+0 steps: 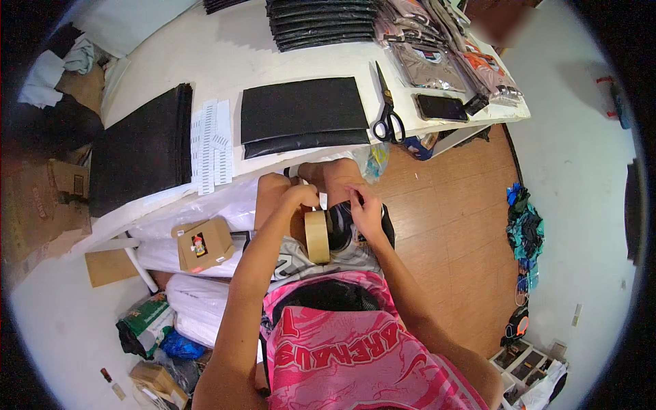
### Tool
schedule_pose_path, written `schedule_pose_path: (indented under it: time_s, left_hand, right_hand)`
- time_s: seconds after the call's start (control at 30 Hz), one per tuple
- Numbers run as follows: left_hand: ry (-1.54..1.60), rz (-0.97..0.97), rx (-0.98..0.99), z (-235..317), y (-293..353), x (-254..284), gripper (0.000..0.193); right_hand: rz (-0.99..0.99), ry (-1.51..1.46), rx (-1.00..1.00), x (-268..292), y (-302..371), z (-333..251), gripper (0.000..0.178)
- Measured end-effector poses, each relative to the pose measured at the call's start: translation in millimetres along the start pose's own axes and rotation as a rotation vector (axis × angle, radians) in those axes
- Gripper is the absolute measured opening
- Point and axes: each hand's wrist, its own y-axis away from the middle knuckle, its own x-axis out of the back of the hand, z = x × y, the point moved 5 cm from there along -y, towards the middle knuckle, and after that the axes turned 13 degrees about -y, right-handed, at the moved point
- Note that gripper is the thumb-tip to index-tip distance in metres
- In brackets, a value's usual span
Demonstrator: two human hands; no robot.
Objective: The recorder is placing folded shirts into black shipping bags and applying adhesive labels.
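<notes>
I sit with my left hand [305, 196] and my right hand [367, 210] over my lap, below the table's front edge. A roll of tan tape [316, 238] stands on edge between my thighs, just under the left hand. The left fingers are curled closed beside a small white piece [323, 201]; whether they grip it is hard to see. My right hand is closed in a pinch above my right knee, and whatever is between its fingertips is too small to name. The two hands are apart.
On the white table [225, 65] lie black plastic mailers [304, 109], a black stack [147, 147], label strips [213, 147], scissors [387, 113], a phone [441, 107] and bagged shirts [430, 65]. A cardboard box [203, 244] sits on white wrapped rolls at left. Clothes [525, 222] hang at right.
</notes>
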Motion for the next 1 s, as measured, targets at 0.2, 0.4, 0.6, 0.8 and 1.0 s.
schedule_pose_path:
  time_s: [0.2,0.4,0.6,0.8,1.0]
  left_hand:
    - [-0.04,-0.003,0.048,-8.7,4.8,-5.8,0.039]
    - [-0.033,0.346,0.02,-14.5,11.3,-3.3,0.038]
    - [0.413,0.432,0.047,-28.0,20.7,-9.2,0.038]
    - [0.558,0.714,-0.137,13.5,91.0,2.6,0.052]
    - [0.461,0.978,-0.272,17.4,116.8,3.4,0.054]
  right_hand:
    - [-0.027,0.075,0.059,-0.5,0.1,3.0,0.015]
    - [-0.024,0.081,0.057,-0.1,-0.1,0.3,0.015]
    - [-0.013,0.016,-0.016,-1.6,-1.8,-9.4,0.015]
    - [0.0,0.021,0.026,0.0,0.8,-8.4,0.016]
    - [-0.333,0.332,0.231,-34.9,-21.9,-28.5,0.033]
